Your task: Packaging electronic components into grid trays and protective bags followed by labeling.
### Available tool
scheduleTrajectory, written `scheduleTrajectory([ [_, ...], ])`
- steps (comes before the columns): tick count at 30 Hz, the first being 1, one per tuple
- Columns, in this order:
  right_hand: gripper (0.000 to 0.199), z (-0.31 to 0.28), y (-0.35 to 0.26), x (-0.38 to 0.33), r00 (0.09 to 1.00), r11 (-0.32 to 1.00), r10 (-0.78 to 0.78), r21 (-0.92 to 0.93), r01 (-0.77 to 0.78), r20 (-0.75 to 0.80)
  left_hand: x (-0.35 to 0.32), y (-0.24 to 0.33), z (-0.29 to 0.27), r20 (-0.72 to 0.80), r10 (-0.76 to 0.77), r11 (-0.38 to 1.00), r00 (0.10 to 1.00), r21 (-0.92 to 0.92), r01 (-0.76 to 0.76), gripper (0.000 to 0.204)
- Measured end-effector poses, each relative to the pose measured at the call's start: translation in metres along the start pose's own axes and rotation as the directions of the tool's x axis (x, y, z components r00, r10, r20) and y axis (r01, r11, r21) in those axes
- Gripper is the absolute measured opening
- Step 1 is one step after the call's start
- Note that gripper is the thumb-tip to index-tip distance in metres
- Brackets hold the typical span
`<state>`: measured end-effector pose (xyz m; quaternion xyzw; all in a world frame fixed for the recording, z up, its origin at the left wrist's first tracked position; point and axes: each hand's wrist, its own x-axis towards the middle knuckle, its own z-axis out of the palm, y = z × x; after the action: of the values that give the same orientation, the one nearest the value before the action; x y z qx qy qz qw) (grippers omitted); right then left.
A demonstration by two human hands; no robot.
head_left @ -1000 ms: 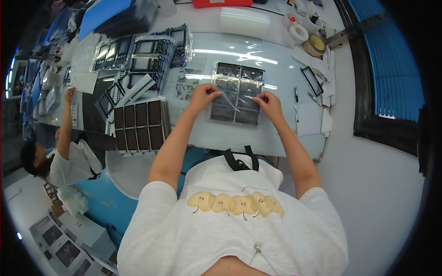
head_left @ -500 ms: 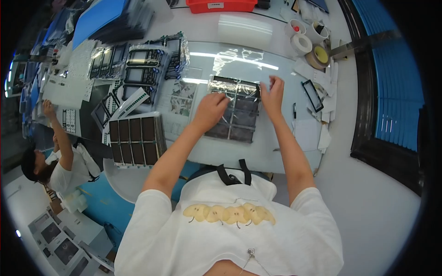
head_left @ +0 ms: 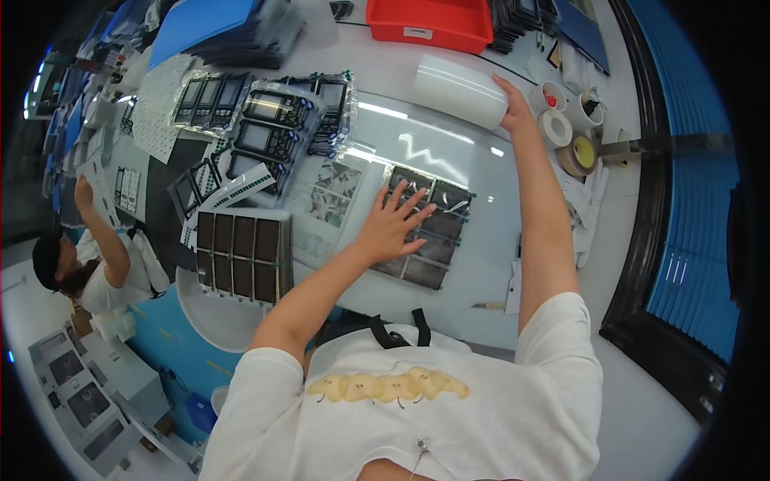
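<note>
A person's left hand (head_left: 391, 230) lies flat, fingers (head_left: 413, 200) spread and released, on a sheet of dark panels (head_left: 429, 232) on the white surface (head_left: 481, 280). The right hand (head_left: 513, 112) reaches far ahead, its fingers against the end of a white roll (head_left: 459, 90); whether they grip it cannot be told. Tape rolls (head_left: 565, 140) sit just right of those fingers.
</note>
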<state>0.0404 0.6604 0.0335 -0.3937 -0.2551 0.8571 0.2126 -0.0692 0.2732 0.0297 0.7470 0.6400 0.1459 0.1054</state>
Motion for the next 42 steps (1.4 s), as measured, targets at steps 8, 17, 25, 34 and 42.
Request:
scheduleTrajectory([
  [8, 0.038, 0.070, 0.028, -0.157, 0.968, 0.964, -0.247, -0.087, 0.250, 0.049, 0.000, -0.003, 0.000, -0.112, 0.026, 1.000, 0.993, 0.007, -0.026, 0.066],
  [17, 0.049, 0.097, 0.144, -0.389, 0.991, 0.981, -0.126, -0.152, 0.119, -0.039, 0.002, -0.041, 0.044, -0.213, -0.007, 0.968, 0.977, -0.248, -0.047, 0.046],
  [25, 0.047, 0.111, 0.275, -0.441, 0.973, 0.984, 0.177, 0.033, -0.174, -0.146, 0.010, -0.050, 0.011, -0.285, 0.165, 0.961, 0.944, -0.171, -0.219, 0.039],
  [34, 0.047, 0.073, 0.316, -0.438, 0.984, 0.985, 0.168, -0.036, -0.170, -0.067, -0.026, -0.061, 0.002, -0.240, 0.129, 0.989, 0.962, -0.041, -0.142, 0.045],
  [42, 0.050, 0.057, 0.346, -0.426, 0.988, 0.988, 0.155, 0.016, -0.155, 0.011, 0.012, -0.049, -0.031, -0.234, -0.212, 0.971, 0.949, -0.157, 0.178, 0.035],
])
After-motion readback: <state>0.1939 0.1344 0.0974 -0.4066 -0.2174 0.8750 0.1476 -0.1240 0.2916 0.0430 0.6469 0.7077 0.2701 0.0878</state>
